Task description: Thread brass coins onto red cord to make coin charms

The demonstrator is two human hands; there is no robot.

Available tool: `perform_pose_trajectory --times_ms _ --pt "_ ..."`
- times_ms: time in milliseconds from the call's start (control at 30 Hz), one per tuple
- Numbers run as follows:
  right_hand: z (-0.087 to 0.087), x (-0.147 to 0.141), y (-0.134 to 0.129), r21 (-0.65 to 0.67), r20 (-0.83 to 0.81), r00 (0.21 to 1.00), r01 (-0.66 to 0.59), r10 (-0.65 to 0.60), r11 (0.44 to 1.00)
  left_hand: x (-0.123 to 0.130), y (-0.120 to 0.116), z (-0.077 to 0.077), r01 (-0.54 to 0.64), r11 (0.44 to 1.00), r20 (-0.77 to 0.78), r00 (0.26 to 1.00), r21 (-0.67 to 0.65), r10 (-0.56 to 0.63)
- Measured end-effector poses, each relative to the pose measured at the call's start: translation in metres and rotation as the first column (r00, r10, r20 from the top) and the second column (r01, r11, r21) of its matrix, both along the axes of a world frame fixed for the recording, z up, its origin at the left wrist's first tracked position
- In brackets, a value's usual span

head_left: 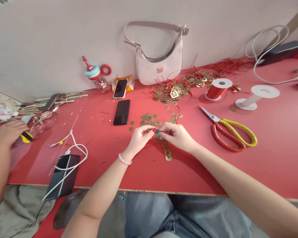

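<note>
My left hand (140, 138) and my right hand (178, 136) meet over the red table, fingertips pinched close together. Between them they hold a string of brass-coloured coins (168, 152), round pieces with holes, threaded on red cord. Its lower end trails on the tabletop below my right hand. The exact spot where the fingertips grip is too small to make out. Loose coins (149, 117) lie just beyond my fingers. A thin red cord (178, 110) rises past my right hand toward the back.
Scissors (222, 127) lie right, near a red cord spool (218, 88) and a bare white spool (253, 96). Finished-looking coin strings (173, 91) heap before a white handbag (161, 64). Phones (122, 112) and a cup (99, 79) stand left; a co-worker's hand (11, 132) holds a yellow cutter (26, 137).
</note>
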State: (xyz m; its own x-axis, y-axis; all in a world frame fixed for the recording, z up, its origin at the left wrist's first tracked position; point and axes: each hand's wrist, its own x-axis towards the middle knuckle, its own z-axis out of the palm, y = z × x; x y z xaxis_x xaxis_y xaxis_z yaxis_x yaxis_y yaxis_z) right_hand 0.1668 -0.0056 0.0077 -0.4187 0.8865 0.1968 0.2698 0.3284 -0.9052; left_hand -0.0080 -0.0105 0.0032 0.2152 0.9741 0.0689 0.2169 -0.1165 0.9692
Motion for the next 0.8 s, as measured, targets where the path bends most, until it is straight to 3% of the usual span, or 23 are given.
perform_pose_trajectory --times_ms 233,433,600,800 --pt "0.000 0.003 0.000 0.072 0.058 0.998 0.009 -0.014 0.997 -0.002 0.000 -0.003 0.011 0.986 0.043 0.999 0.167 -0.018" --pt "0.002 0.010 0.001 0.314 0.111 0.984 0.099 -0.140 0.944 -0.004 -0.002 0.001 -0.181 0.927 0.091 0.983 0.328 0.160" --pt "0.009 0.024 -0.001 0.363 -0.045 0.942 0.326 -0.333 0.873 -0.011 -0.006 0.017 -0.343 0.861 0.231 0.934 0.376 0.272" --pt "0.025 0.057 -0.008 0.178 -0.358 0.754 0.635 -0.552 0.752 -0.032 -0.015 0.046 -0.480 0.848 0.535 0.789 0.226 0.304"
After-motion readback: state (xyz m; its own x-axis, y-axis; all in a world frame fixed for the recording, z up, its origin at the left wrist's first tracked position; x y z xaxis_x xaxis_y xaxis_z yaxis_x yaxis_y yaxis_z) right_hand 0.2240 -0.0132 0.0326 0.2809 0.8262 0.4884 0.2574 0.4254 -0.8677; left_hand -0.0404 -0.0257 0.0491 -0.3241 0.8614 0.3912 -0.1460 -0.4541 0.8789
